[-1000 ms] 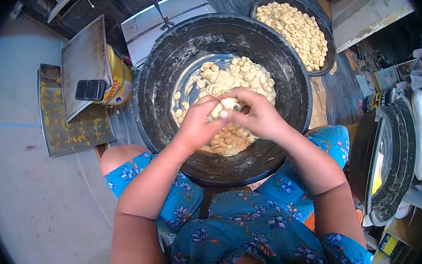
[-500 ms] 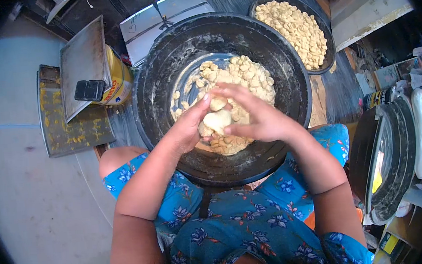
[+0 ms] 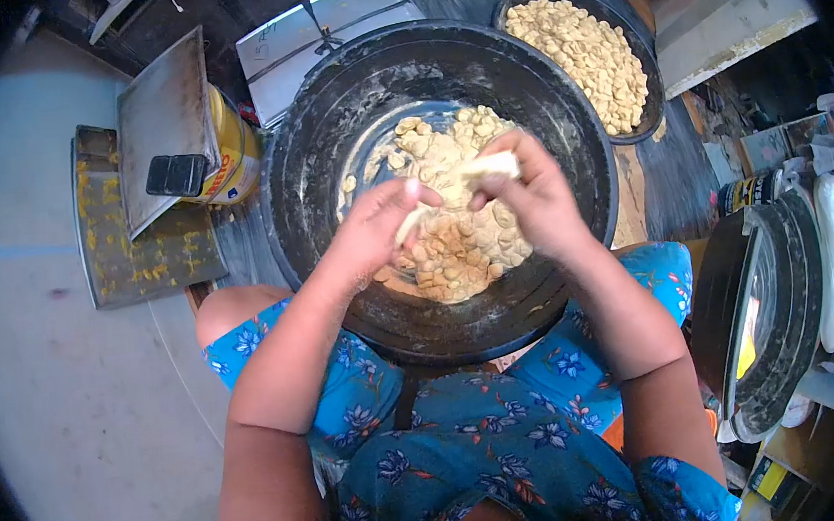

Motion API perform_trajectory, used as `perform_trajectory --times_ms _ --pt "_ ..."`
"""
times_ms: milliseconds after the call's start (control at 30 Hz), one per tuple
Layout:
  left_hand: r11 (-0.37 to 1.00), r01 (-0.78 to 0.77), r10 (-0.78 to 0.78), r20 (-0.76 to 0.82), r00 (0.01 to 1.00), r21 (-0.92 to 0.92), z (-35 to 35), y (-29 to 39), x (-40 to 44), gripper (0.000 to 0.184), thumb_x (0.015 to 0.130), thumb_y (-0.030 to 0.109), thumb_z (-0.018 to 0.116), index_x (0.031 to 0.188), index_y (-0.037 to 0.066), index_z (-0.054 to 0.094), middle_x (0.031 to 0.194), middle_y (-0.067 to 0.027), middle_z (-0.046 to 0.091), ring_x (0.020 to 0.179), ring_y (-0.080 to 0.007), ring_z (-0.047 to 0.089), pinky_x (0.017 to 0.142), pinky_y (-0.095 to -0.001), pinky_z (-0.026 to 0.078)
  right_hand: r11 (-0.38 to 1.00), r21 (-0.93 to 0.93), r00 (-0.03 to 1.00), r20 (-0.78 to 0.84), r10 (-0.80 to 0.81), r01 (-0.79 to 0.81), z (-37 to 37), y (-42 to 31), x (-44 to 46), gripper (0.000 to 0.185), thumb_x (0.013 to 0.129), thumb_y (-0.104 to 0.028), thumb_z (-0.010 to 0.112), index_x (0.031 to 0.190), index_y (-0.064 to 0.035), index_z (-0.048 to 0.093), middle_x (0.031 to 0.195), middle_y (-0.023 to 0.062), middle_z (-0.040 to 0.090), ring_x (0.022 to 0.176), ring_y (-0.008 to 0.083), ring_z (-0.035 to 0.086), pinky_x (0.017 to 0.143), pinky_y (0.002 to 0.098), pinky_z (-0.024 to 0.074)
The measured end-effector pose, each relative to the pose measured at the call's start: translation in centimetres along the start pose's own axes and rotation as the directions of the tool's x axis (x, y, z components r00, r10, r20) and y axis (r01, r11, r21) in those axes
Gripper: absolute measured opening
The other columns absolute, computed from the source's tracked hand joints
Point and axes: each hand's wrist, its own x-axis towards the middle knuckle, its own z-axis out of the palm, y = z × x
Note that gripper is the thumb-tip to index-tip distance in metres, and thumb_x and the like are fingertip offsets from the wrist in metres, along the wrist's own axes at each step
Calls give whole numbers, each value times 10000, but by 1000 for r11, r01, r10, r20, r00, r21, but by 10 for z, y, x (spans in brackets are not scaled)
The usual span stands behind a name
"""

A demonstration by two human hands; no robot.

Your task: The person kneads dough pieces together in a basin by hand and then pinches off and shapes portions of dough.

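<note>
A large black tub [image 3: 570, 192] stands in front of me, holding many small, flattened pale dough pieces [image 3: 456, 247] dusted with flour. Over the tub, my right hand [image 3: 535, 196] pinches a pale lump of dough [image 3: 493, 165] between thumb and fingers. My left hand [image 3: 375, 229] is to the left of it, fingers curled around a smaller dough piece [image 3: 409, 224] that shows only in part. The two hands are apart, both above the dough in the tub.
A round black tray [image 3: 656, 101] heaped with similar pieces stands at the back right. Left of the tub are a yellow bucket [image 3: 241, 157], a metal sheet [image 3: 167, 124] and a stained tray [image 3: 150, 264]. A tied silver box [image 3: 328, 35] sits behind.
Both hands were close together around a clump of dough; now they have separated, the right one moving up and right with a lump. The clump between them is gone from there.
</note>
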Motion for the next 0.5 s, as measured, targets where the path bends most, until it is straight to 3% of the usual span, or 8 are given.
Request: perform_trajectory --times_ms 33,67,167,233,300,333,433,500 --pt "999 -22 21 -30 999 -30 -6 -4 3 370 931 401 485 933 61 630 676 -21 559 546 -71 473 466 -199 348 984 173 995 -83 51 -36 -3 -3 2 101 837 -13 558 933 -44 569 931 64 573 826 167 596 784 323 485" --pt "997 -45 42 -60 997 -60 -11 -8 6 340 925 372 500 920 58 631 685 -18 563 561 -76 477 494 -206 362 983 179 990 -142 -11 37 -4 -7 4 93 844 -7 545 925 -38 578 983 67 552 904 188 583 824 317 479" --pt "974 -225 223 -163 961 9 -13 -13 10 143 870 149 536 913 37 615 777 -33 597 646 -111 527 613 -241 428 974 -129 983 7 -186 185 -17 -3 8 91 851 -16 543 929 -34 585 1045 64 534 996 193 553 878 322 454" --pt "952 -306 296 -226 928 -10 -6 -15 11 113 848 77 529 918 30 605 868 -67 617 668 -127 550 646 -245 449 994 -77 990 130 -62 72 -18 -5 6 108 849 -78 588 949 -38 598 1087 72 559 1072 192 521 927 330 416" --pt "963 -236 217 -152 964 -128 -15 -14 9 152 827 27 514 951 26 601 971 -90 609 745 -136 570 705 -258 459 998 -35 973 222 58 -51 -15 -13 1 141 834 -97 600 965 -44 599 1094 82 576 1072 180 522 916 332 416" --pt "963 -199 181 -112 977 -184 -18 -12 8 179 817 2 506 968 24 599 1023 -101 605 783 -141 580 734 -265 465 992 25 963 244 113 -122 -16 -11 1 232 820 -189 652 989 -38 604 1136 100 587 1091 188 514 948 337 378" --pt "996 -22 13 -112 994 -86 -20 4 -1 246 821 39 544 1062 17 590 1159 -96 565 963 -160 565 833 -285 449 980 -179 959 250 133 -89 -22 -3 7 262 823 -220 656 1014 -48 607 1120 89 594 1087 192 515 964 342 367" --pt "985 -93 80 91 993 148 -26 10 -5 385 832 159 607 1187 25 541 1179 -108 573 1082 -212 530 909 -298 425 905 -415 953 226 203 -94 -29 5 14 277 827 -239 655 1045 -72 611 1181 91 571 1092 192 514 975 341 356"
